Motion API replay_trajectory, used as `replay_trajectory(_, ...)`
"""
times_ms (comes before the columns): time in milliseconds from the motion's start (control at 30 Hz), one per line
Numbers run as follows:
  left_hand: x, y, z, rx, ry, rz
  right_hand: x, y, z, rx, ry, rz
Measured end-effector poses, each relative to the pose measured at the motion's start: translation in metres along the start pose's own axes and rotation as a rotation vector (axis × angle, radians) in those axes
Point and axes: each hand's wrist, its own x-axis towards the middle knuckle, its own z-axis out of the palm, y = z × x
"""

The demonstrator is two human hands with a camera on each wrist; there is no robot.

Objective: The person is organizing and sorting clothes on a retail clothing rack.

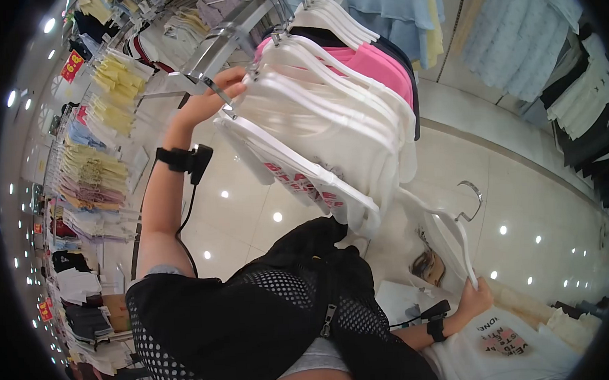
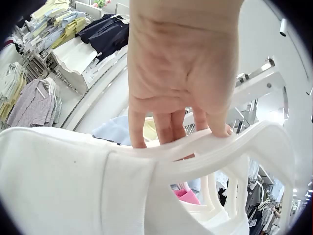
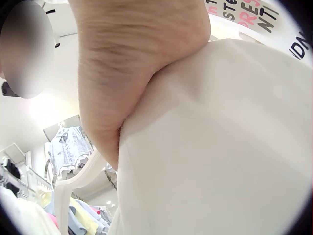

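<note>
Largest in your view, a row of white tops [image 1: 328, 114] hangs from the metal rail [image 1: 226, 40], on the side of your left arm. Behind the front tops hangs a pink top [image 1: 387, 71], and the top nearest you, a red-lettered top [image 1: 304, 183], hangs below the rail's end. Across the floor [image 1: 251, 223] the ceiling lights reflect as small bright spots.

Below your right hand [image 1: 476, 298] spreads a printed shirt [image 1: 505, 341], white with black and pink lettering; you cannot tell from these views whether it is on a hanger. That hand is clenched round the lower end of the held hanger [image 1: 445, 214], which is white, tilted, and well apart from the rail. White cloth [image 3: 215, 142] covers much of the right wrist view, against that hand.

Your left hand [image 1: 211, 102] is up beside the rail's end, grasping the rack hanger [image 2: 215, 152], with the thumb on the near side and the other fingers over the far side. Smallest is the metal hook [image 1: 473, 199] atop the held hanger, its curve free of the rail.
</note>
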Motion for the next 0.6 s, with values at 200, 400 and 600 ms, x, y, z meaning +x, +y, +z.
replay_trajectory(200, 0.027, -0.003, 0.005, 0.146, 0.071, 0.060, 0.013, -0.017, -0.014, 0.146, -0.108, -0.076)
replay_trajectory(400, -0.014, 0.000, 0.016, 0.135, 0.371, 0.130, 0.004, 0.005, -0.028, 0.073, -0.195, 0.060)
replay_trajectory(600, -0.050, 0.006, 0.038, 0.137, 0.294, 0.004, 0.012, 0.002, -0.033, -0.008, -0.329, 0.010)
